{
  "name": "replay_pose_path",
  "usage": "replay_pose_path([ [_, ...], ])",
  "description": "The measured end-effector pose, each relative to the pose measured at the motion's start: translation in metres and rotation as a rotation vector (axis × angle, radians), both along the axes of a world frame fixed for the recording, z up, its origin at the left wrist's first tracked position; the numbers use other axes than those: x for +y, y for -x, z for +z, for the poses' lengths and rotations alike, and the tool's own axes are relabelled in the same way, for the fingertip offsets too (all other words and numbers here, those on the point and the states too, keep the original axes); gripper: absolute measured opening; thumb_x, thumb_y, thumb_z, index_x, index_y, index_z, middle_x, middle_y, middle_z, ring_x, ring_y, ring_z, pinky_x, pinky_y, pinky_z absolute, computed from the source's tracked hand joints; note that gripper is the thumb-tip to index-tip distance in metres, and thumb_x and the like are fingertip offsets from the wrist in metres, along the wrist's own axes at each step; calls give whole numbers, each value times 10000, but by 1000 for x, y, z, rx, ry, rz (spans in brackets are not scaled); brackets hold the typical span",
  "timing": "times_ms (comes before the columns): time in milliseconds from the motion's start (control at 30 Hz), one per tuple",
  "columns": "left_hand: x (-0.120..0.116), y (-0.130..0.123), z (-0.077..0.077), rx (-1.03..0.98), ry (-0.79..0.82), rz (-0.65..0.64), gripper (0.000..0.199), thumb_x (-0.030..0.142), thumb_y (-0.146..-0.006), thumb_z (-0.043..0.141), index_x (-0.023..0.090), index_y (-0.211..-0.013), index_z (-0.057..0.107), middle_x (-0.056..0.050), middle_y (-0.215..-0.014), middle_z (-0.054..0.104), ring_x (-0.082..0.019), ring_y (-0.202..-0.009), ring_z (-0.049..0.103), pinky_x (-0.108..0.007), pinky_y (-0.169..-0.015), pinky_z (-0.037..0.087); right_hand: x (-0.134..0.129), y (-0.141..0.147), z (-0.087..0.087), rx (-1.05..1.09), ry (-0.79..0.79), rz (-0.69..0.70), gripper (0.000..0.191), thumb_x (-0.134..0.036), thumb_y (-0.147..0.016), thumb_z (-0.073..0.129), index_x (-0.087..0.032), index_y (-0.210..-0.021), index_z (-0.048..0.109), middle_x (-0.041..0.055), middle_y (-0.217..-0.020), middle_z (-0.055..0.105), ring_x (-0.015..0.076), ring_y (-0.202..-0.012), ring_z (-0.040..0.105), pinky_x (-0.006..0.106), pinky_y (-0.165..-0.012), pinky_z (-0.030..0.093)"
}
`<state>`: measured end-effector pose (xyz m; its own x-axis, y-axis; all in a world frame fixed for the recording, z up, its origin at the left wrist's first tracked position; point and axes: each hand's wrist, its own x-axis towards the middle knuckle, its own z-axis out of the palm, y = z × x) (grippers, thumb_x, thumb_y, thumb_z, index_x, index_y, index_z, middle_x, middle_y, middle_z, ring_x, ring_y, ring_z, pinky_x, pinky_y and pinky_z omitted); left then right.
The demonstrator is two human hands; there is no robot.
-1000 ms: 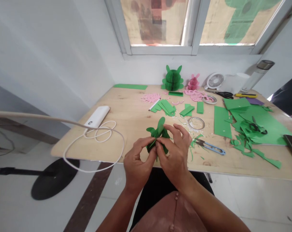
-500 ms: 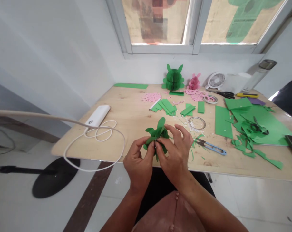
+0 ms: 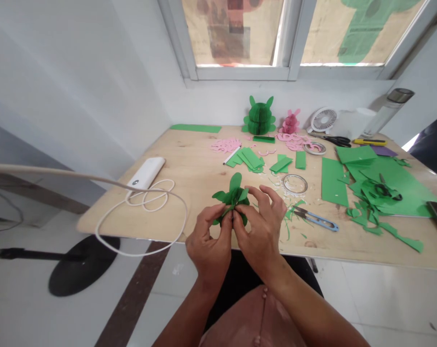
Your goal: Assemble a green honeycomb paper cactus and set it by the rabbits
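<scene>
Head-worn view, looking forward and down; tabletop (image 3: 193, 164) close below, window (image 3: 236, 36) beyond.

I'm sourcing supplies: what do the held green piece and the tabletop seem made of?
Held green piece: likely matte paper or thin card, given its thin flaps.
Tabletop: smooth wood, perhaps plywood, with visible grain and knots.

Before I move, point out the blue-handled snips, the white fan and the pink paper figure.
Blue-handled snips (image 3: 324, 222): head view, on the handle.
White fan (image 3: 324, 118): head view, on the round grille.
Pink paper figure (image 3: 290, 124): head view, on its body.
</scene>
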<state>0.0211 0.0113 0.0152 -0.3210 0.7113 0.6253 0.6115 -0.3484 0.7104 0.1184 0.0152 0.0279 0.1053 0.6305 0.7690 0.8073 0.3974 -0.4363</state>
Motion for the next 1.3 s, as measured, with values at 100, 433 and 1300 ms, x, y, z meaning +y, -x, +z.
replay_pose_path([
  [100, 0, 0, -1, 5, -24, -4, 112, 213, -828, 655, 203, -939, 648, -12, -859, 716, -129, -738, 687, -248, -691, 560, 1, 1, -1, -1, 5, 3, 118, -146, -832, 595, -214, -758, 657, 65, -1157, 629, 296, -1176, 473, 485, -960, 341],
  [433, 2, 1, -1, -134, 52, -29, 168, 215, -803, 676, 203, -968, 647, -18, -863, 726, -147, -764, 700, -269, -711, 571, 2, 0, -3, 57, 43, 41, 113, -155, -829, 591, -216, -759, 656, 64, -1145, 631, 292, -1170, 469, 485, -963, 350],
  [1300, 1, 3, 1, -115, 57, -41, 177, 213, -795, 678, 211, -969, 644, -10, -865, 726, -146, -767, 704, -255, -708, 560, 6, -2, 0, 214, 134, 95, 105, -138, -771, 598, -220, -712, 629, 61, -1097, 630, 270, -1102, 510, 484, -949, 397],
])
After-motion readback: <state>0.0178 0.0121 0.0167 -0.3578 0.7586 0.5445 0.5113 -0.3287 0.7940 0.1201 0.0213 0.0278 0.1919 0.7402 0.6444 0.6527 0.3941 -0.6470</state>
